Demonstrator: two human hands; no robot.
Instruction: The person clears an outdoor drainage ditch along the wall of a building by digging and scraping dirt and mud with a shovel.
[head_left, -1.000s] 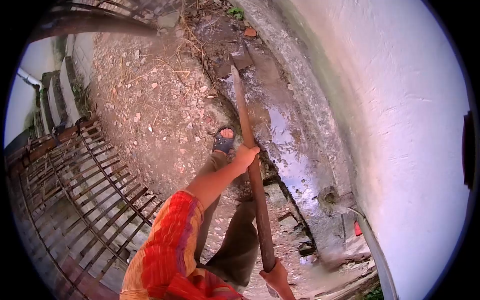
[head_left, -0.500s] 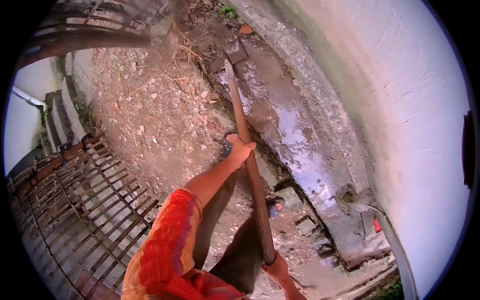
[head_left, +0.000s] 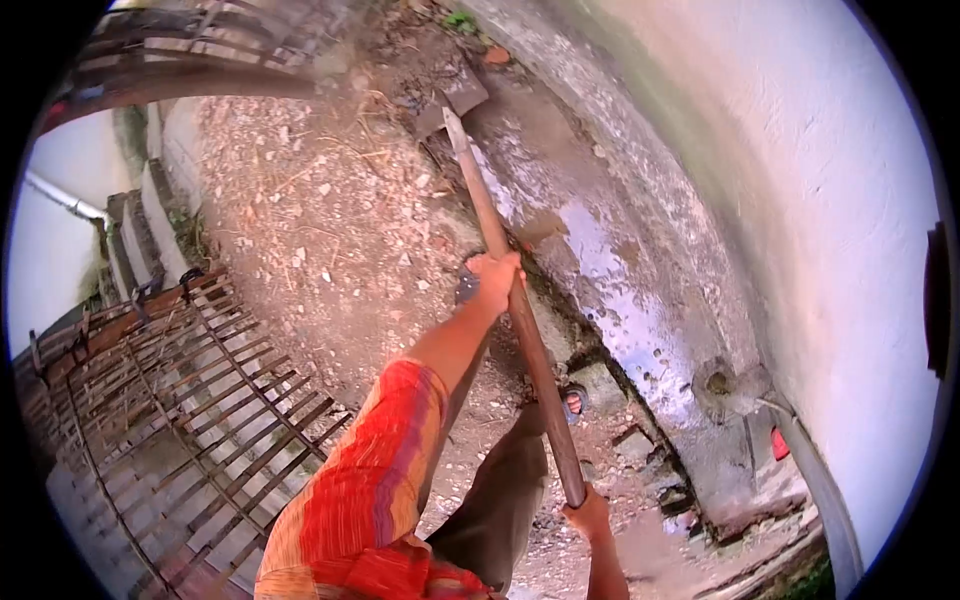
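A hoe with a long wooden handle runs diagonally through the middle of the view. Its flat metal blade rests at the far end of the wet, muddy channel. My left hand is closed around the middle of the handle, its arm in a red and orange sleeve. Near the handle's lower end, my right hand grips it too. Some of the blade's edge is hidden by mud.
Stony ground lies left of the channel. A metal grille stands at the lower left, and a white wall curves along the right. A pipe runs down beside the wall. My sandalled foot is by loose bricks.
The handle's lower end and my right hand have shifted right and up in view. The blade has come slightly nearer. Both hands keep hold of the handle.
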